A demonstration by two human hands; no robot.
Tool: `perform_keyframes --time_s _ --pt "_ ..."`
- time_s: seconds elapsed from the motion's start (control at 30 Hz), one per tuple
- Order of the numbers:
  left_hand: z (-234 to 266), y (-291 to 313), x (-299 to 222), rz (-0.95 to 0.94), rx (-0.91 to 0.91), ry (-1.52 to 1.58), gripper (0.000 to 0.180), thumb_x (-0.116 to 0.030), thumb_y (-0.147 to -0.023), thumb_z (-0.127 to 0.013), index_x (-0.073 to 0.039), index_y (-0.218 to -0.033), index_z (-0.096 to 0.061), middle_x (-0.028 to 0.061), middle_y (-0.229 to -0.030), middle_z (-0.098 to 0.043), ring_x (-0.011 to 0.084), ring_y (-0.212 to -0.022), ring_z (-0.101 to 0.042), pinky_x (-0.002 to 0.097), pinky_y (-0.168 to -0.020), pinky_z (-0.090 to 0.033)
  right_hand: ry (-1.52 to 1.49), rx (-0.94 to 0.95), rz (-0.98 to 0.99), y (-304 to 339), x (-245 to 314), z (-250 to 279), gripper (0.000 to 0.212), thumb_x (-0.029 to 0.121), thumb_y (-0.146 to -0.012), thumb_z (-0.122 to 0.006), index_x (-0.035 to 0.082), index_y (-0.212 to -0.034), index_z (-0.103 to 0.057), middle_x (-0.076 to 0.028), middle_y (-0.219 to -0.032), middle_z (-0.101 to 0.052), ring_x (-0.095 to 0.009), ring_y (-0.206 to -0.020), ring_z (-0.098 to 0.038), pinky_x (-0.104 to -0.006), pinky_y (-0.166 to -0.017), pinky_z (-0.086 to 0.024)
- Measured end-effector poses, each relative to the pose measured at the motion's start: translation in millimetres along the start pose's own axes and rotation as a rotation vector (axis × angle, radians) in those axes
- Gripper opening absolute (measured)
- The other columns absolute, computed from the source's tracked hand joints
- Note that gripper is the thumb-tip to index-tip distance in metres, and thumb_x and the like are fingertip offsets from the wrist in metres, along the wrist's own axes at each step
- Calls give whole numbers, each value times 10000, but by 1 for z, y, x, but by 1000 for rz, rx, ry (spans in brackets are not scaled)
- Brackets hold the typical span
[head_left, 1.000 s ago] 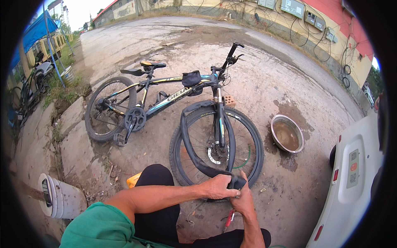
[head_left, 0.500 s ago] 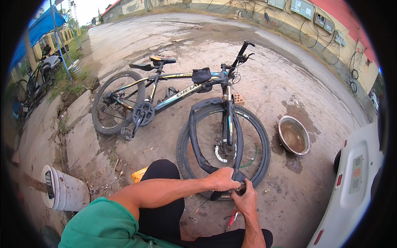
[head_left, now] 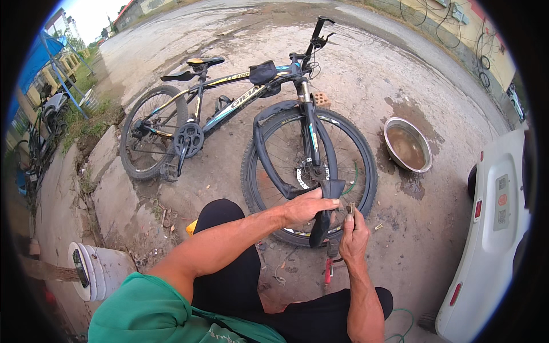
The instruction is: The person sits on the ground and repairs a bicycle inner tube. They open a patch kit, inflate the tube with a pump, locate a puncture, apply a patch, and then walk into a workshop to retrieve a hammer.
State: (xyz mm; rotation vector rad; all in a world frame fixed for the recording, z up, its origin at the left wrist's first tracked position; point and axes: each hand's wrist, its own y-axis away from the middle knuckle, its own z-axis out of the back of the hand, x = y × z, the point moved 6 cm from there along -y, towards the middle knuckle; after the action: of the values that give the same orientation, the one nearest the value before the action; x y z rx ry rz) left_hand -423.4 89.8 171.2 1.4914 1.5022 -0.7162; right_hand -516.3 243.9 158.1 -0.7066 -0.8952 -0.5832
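A flat black inner tube [head_left: 269, 166] hangs over the front wheel [head_left: 370, 188] of a bicycle lying on its side. My left hand [head_left: 306, 207] is closed around the lower part of this tube, its thumb stretched toward the right. Just to the right, my right hand [head_left: 354, 235] is closed, with a small brass-coloured metal piece [head_left: 350, 209] sticking up between thumb and fingers; its exact kind is too small to tell. Below the hands, a red-handled tire inflator [head_left: 329, 267] lies on the ground near my right forearm.
A metal basin [head_left: 407, 145] of murky water stands right of the wheel on wet ground. At the right edge is a white vehicle [head_left: 486, 228]. A white bucket [head_left: 108, 268] sits at lower left. A perforated brick [head_left: 322, 100] lies behind the fork.
My hands, together at the tube half a second ago, have come apart. The right one has moved off to the right with the small metal piece; the left still grips the tube. The view has shifted.
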Motion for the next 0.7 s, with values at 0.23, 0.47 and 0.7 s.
perform_keyframes --time_s 0.23,0.47,0.7 --pt "10 5 -40 -210 -251 -549 221 -234 -1050 -595 -31 -1125 -642 -19 -898 -611 95 -840 -539 296 -767 -461 -98 199 -89 8 19 13 382 277 -1096 -546 -30 -1278 -680 -151 -843 -694 -222 -776 -673 -379 -722 -533" --pt "-13 12 -42 -265 -81 -769 243 -245 -1045 -570 -9 -1019 -621 29 -790 -607 133 -732 -539 351 -668 -462 -146 382 -43 13 26 6 362 262 -1092 -558 -35 -1260 -676 -185 -897 -706 -251 -809 -690 -392 -764 -540" --pt "-21 18 -47 -160 -10 -887 358 -195 -1006 -544 35 -1267 -626 188 -995 -698 325 -934 -651 447 -896 -506 -169 425 18 16 33 10 345 242 -1084 -571 -47 -1246 -670 -185 -929 -712 -276 -807 -693 -388 -769 -548"
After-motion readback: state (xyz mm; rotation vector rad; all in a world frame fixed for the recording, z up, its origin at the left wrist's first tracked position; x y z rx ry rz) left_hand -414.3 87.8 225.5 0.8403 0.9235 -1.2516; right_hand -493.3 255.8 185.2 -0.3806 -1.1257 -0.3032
